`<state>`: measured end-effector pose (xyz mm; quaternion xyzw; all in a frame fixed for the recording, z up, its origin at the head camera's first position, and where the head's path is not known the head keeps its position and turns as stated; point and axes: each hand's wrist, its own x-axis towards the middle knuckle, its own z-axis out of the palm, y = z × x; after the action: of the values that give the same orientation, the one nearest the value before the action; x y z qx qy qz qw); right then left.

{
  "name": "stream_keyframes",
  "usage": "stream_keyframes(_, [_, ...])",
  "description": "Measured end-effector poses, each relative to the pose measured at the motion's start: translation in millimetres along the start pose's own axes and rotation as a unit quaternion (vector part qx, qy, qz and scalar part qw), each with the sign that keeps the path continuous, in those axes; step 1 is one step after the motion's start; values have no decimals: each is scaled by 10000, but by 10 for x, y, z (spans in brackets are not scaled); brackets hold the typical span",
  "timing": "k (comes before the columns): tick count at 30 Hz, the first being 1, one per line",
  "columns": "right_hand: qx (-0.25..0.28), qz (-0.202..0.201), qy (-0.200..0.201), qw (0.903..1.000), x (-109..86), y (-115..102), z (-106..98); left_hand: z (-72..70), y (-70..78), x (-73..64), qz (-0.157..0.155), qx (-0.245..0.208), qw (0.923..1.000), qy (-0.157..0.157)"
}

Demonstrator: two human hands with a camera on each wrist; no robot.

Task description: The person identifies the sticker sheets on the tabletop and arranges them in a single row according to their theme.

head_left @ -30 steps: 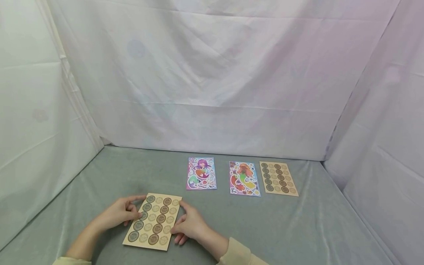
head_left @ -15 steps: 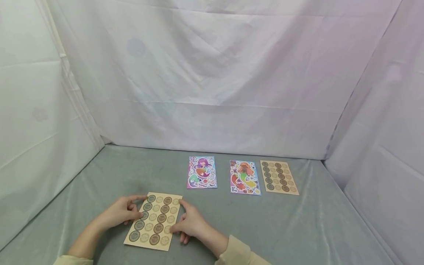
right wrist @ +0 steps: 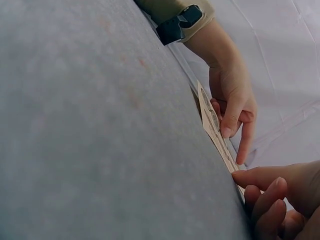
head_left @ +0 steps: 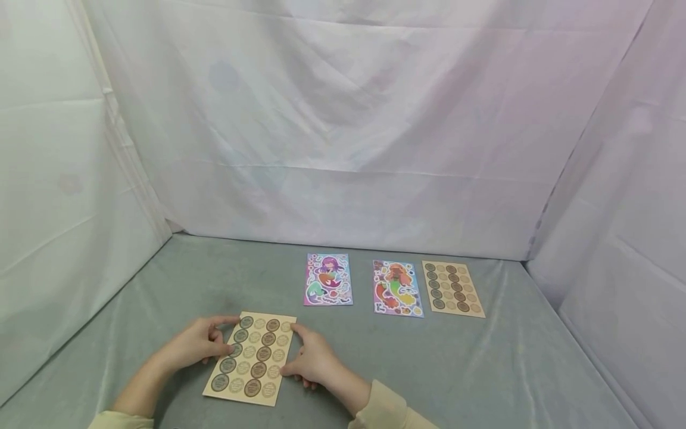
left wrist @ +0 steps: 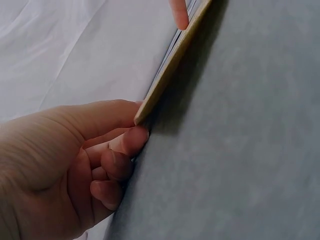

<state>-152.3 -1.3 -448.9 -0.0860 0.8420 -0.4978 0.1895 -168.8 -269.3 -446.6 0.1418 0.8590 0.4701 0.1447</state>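
Note:
A tan sheet of round stickers (head_left: pixel 256 356), printed in dark and pale columns, lies between both hands at the front left of the table. My left hand (head_left: pixel 197 344) grips its left side, index finger at the far corner and thumb lower on the edge. Opposite, my right hand (head_left: pixel 316 358) holds the right side, index finger at the far corner and thumb nearer me. The left wrist view shows the sheet edge (left wrist: pixel 172 65) with a shadow beneath it and the other fingers curled below. In the right wrist view, the right thumb (right wrist: pixel 257 176) meets the edge.
Farther back lie two colourful mermaid sticker sheets (head_left: pixel 329 280) (head_left: pixel 398 289). Beside the right one is another tan sheet of round stickers (head_left: pixel 454 289). White cloth (head_left: pixel 343 119) hangs behind and at both sides of the grey table (head_left: pixel 429 369).
The tan sheet and both hands appear slightly farther right, as does the whole scene. The right hand's lower fingers have drawn in closer beneath its palm. Both hands keep their hold.

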Motion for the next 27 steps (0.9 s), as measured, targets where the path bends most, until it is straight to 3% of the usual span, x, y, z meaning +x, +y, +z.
stream_keyframes(13, [-172, -59, 58, 9998, -13, 14, 7, 29, -10, 13, -93, 182, 9996, 175])
stream_keyframes(27, [126, -127, -162, 9997, -17, 18, -29, 14, -6, 7, 12, 68, 9997, 239])
